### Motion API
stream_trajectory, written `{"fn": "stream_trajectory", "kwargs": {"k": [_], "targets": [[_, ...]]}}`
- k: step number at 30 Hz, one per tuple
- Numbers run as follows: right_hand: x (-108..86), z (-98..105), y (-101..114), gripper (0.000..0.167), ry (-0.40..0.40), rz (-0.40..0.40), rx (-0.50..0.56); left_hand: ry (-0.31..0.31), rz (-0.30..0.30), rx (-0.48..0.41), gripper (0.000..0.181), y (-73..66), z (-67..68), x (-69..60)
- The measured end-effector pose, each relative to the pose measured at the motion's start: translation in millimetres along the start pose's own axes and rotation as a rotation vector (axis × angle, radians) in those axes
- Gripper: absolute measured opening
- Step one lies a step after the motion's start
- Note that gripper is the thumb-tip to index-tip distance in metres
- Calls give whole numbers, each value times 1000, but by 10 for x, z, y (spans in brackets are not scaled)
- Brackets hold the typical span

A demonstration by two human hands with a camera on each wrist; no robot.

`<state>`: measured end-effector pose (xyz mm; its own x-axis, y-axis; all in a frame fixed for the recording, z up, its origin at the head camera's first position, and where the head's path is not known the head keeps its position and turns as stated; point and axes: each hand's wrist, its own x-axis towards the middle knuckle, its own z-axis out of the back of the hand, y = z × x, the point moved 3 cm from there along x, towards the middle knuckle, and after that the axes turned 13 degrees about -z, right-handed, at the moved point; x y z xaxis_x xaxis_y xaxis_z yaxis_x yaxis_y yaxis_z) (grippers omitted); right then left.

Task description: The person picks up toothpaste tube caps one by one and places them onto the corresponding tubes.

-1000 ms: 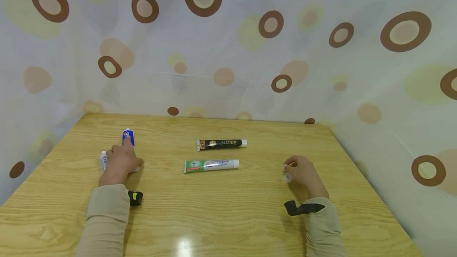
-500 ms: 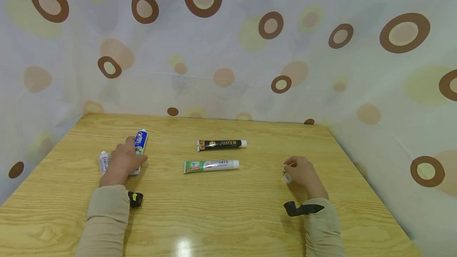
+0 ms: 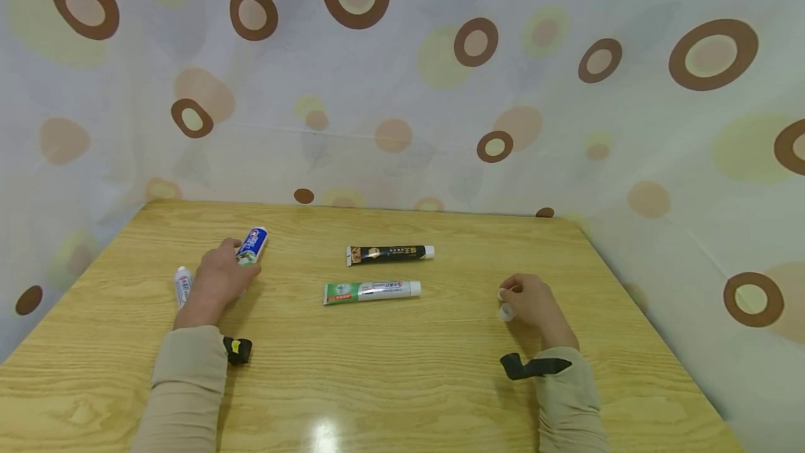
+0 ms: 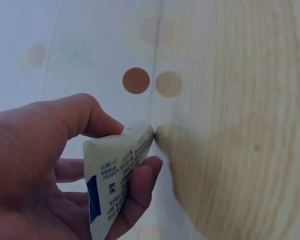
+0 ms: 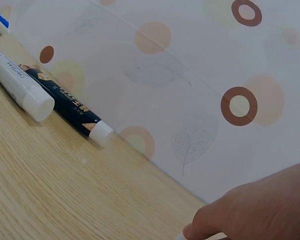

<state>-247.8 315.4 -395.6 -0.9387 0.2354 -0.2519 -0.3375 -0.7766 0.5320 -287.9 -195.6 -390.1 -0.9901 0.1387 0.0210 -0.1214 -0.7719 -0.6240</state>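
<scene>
Head view: left hand (image 3: 221,272) grips a blue-and-white tube (image 3: 252,246), left side of wood-grain table (image 3: 402,376). Slim white tube (image 3: 182,286) just beside that hand. Mid-table: glossy black tube (image 3: 388,254), green-and-white tube (image 3: 372,291), both capped, contents hidden. Right hand (image 3: 534,305) pinches a small, rounded white object (image 3: 506,312).

Left wrist view: gripped tube tilted, flattened wedge-shaped end between thumb and fingers.

Right wrist view: smooth cylindrical caps; pinch mostly out of frame.

Long beige fabric sleeves (image 3: 180,414), creased, terminate in broad plain cuffs (image 3: 189,355). Inboard of the cuffs protrude two black fittings: left fitting (image 3: 242,353), yellow-marked; right fitting (image 3: 534,368), curved, tapered.
</scene>
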Motion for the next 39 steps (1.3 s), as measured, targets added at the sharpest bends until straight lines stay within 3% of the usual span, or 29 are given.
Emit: {"fn": "stream_trajectory", "kwargs": {"k": [10, 18, 30, 39], "targets": [[4, 8, -3, 24, -15, -11, -16, 39, 15, -61, 71, -37, 23, -1], [13, 3, 5, 23, -17, 3, -15, -27, 20, -103, 76, -21, 17, 23], [5, 7, -21, 23, -12, -12, -13, -110, -106, -124, 70, -228, 134, 7], [-17, 16, -2, 23, -4, -10, -7, -106, -135, -145, 65, -316, 175, -31]]}}
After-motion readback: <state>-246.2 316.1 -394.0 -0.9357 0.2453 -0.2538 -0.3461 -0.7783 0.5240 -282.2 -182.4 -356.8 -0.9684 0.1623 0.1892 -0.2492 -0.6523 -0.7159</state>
